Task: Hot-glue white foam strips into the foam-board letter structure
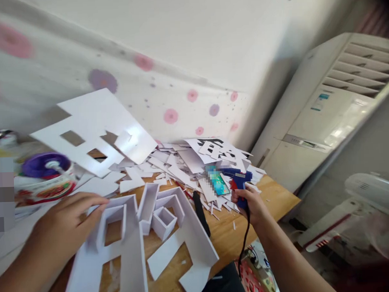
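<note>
White frame (133, 237) on the table (279, 196), its far end pinched between the left hand's (67, 218) thumb and finger; the right hand (252, 200) grips a glue gun (240, 176) near a phone (222, 186) (screen lit); the dangling cord (246, 235) could snag, jerking the glue gun astray.

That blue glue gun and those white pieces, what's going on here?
A person grips the blue glue gun in the right hand. The left hand is at the far end of a white walled piece. Another walled piece lies beside it on the wooden table, with white scraps heaped behind.
</note>
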`<state>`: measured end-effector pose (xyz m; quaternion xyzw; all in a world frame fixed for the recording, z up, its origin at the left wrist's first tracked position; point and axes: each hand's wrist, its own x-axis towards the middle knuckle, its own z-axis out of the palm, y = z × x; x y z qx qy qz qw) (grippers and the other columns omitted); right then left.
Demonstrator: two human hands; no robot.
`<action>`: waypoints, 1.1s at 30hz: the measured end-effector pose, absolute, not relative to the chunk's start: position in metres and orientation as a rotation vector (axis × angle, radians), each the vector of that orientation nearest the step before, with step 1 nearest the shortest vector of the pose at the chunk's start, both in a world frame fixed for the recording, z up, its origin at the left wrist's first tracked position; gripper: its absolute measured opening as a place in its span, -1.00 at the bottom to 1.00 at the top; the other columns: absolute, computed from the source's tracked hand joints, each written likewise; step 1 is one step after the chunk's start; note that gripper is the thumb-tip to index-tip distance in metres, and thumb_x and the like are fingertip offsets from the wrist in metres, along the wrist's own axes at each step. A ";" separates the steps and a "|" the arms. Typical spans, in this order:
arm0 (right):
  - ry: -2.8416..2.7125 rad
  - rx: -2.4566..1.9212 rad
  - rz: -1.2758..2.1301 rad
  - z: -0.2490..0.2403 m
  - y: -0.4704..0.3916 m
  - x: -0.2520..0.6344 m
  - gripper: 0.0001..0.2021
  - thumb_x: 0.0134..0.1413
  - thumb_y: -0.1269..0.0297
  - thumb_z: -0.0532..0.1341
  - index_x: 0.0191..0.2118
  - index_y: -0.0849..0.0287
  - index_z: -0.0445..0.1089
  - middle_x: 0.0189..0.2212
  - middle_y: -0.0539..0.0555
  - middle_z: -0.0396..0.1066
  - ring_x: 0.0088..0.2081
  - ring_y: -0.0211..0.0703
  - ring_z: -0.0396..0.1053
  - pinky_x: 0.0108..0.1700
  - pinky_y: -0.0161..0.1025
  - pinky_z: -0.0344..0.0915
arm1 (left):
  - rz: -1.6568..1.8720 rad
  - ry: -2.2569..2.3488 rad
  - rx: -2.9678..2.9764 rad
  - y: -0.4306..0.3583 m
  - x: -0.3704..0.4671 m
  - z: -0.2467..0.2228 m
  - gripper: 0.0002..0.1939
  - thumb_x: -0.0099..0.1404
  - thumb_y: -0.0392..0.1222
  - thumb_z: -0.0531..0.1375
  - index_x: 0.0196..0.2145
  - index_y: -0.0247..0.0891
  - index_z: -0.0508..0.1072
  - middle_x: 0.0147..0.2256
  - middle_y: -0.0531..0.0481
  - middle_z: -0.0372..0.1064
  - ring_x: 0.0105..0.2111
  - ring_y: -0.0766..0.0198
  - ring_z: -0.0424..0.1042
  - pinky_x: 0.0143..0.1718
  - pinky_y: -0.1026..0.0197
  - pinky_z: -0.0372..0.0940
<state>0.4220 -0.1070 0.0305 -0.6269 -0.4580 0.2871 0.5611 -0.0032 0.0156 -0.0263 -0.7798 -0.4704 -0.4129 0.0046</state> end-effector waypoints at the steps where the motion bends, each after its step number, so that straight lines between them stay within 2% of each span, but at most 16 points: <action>1: -1.127 -1.447 0.762 0.030 -0.098 0.405 -0.78 -0.06 0.14 0.25 -0.37 0.19 0.33 -0.65 -0.10 0.23 -0.61 -0.29 0.22 -0.50 -0.28 0.22 | -1.292 -1.471 -2.487 0.012 -0.002 -0.023 -0.76 0.29 0.00 0.06 -0.35 -0.07 0.50 -0.26 0.11 0.50 -0.21 0.18 0.45 -0.12 0.15 0.31; 4: -1.307 -1.421 1.044 0.035 -0.074 0.351 -0.82 -0.22 0.26 0.29 -0.43 0.20 0.35 -0.67 -0.07 0.27 -0.62 -0.30 0.20 -0.55 -0.30 0.13 | -1.254 -1.490 -2.536 0.004 0.003 -0.012 -0.73 0.29 -0.09 0.04 -0.39 -0.17 0.51 -0.32 0.01 0.49 -0.25 0.15 0.44 -0.15 0.11 0.30; 10: -1.665 -1.483 1.300 0.056 -0.038 0.267 -0.85 -0.27 0.40 0.31 -0.42 0.20 0.45 -0.62 -0.07 0.34 -0.60 -0.33 0.20 -0.57 -0.34 0.08 | -1.060 -1.545 -2.590 0.004 0.008 -0.016 -0.76 0.26 -0.26 0.06 -0.32 -0.21 0.55 -0.25 -0.07 0.48 -0.21 0.10 0.41 -0.14 0.05 0.27; 14: -1.808 -1.545 1.277 0.054 -0.022 0.247 -0.89 -0.29 0.42 0.28 -0.48 0.15 0.45 -0.61 -0.09 0.34 -0.60 -0.35 0.18 -0.58 -0.35 0.07 | -0.960 -1.652 -2.592 0.001 0.008 -0.016 -0.76 0.22 -0.32 0.09 -0.32 -0.17 0.56 -0.25 -0.05 0.47 -0.18 0.09 0.39 -0.14 0.06 0.23; 19: -1.897 -1.618 1.198 0.044 -0.010 0.248 -0.95 -0.22 0.40 0.25 -0.54 0.15 0.36 -0.70 -0.12 0.25 -0.65 -0.35 0.17 -0.61 -0.36 0.06 | -0.847 -1.704 -2.623 -0.001 0.009 -0.012 -0.77 0.23 -0.31 0.10 -0.38 -0.14 0.56 -0.27 -0.05 0.46 -0.18 0.07 0.37 -0.12 0.04 0.18; 26: -1.958 -1.674 1.121 0.043 -0.004 0.250 -0.92 -0.21 0.37 0.25 -0.49 0.15 0.32 -0.68 -0.12 0.29 -0.65 -0.33 0.24 -0.60 -0.34 0.17 | -0.831 -1.744 -2.614 -0.003 0.010 -0.011 -0.79 0.22 -0.31 0.12 -0.45 -0.17 0.54 -0.33 -0.07 0.45 -0.21 0.05 0.36 -0.20 0.05 0.15; 33: -2.050 -1.717 1.036 0.049 0.000 0.249 -0.93 -0.20 0.38 0.25 -0.46 0.14 0.39 -0.64 -0.07 0.33 -0.62 -0.28 0.29 -0.61 -0.32 0.21 | -0.837 -1.748 -2.618 -0.002 0.009 -0.011 -0.77 0.22 -0.32 0.10 -0.44 -0.16 0.55 -0.34 -0.06 0.45 -0.22 0.05 0.35 -0.23 0.06 0.14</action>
